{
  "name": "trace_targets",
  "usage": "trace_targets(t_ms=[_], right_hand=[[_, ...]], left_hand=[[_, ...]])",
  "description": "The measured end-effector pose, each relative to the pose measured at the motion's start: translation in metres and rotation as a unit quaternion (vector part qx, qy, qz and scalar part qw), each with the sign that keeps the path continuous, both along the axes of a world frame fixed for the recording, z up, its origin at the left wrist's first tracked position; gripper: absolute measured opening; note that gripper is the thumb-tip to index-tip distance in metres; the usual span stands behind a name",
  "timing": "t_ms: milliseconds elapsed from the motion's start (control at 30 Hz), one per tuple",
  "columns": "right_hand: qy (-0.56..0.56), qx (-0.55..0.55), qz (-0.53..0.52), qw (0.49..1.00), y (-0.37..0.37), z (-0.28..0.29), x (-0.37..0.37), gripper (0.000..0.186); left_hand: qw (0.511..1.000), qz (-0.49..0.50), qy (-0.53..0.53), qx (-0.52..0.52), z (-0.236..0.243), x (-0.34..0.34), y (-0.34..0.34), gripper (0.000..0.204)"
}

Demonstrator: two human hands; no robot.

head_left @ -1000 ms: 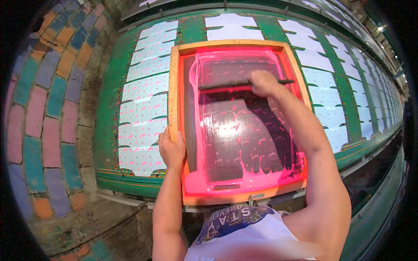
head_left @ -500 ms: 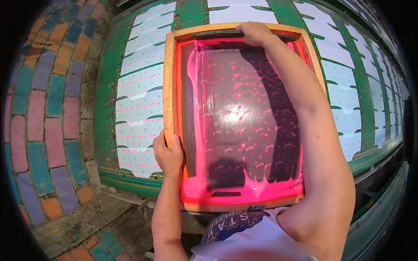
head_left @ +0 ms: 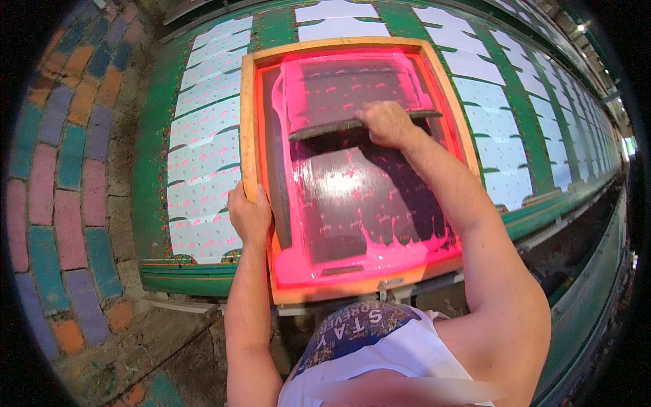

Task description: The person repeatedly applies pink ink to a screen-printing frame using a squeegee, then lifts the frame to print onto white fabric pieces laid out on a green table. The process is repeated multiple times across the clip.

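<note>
A wooden-framed printing screen (head_left: 249,149) lies on the green table, its mesh smeared with bright pink ink (head_left: 400,256). My right hand (head_left: 386,125) is closed on the top of a dark squeegee (head_left: 325,129), which spans most of the mesh in its upper half, slightly tilted. Ink is pooled thickest at the mesh's near edge and runs in a strip along its left side. My left hand (head_left: 249,211) grips the left rail of the frame, thumb on the inner side. The squeegee's lower blade edge is hidden from view.
White fabric pieces with small pink prints (head_left: 203,163) lie in a column left of the screen. More pale pieces (head_left: 491,129) lie in columns to the right on the green table (head_left: 152,197). Painted bricks (head_left: 68,210) pave the floor at left.
My right hand has drawn the squeegee from the far end of the screen toward me, to the upper middle. My left hand keeps its hold on the frame. The whole view has shifted slightly.
</note>
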State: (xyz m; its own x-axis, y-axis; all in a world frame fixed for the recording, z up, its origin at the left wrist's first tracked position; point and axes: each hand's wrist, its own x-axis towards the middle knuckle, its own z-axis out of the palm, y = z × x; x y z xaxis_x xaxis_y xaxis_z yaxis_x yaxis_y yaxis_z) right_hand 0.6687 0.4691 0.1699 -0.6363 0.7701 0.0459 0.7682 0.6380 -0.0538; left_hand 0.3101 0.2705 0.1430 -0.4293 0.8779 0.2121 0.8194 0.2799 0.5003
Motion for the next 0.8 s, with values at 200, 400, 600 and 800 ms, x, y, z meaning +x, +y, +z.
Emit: trace_targets(t_ms=[200, 400, 600, 800], right_hand=[[0.034, 0.006, 0.003, 0.999, -0.157, 0.005, 0.009, 0.038], [0.045, 0.004, 0.001, 0.999, -0.289, 0.01, 0.012, 0.042], [0.046, -0.049, 0.009, 0.998, -0.338, 0.03, 0.014, 0.032], [-0.061, -0.313, -0.002, 0.948, -0.258, 0.052, 0.024, 0.034]], left_hand=[[1.0, -0.004, -0.004, -0.027, -0.002, -0.003, -0.002, 0.054], [0.999, -0.011, 0.003, -0.045, -0.002, -0.005, -0.004, 0.059], [0.997, -0.009, -0.01, -0.071, 0.006, -0.003, -0.003, 0.061], [0.998, 0.002, -0.007, -0.058, 0.009, 0.0, -0.003, 0.06]])
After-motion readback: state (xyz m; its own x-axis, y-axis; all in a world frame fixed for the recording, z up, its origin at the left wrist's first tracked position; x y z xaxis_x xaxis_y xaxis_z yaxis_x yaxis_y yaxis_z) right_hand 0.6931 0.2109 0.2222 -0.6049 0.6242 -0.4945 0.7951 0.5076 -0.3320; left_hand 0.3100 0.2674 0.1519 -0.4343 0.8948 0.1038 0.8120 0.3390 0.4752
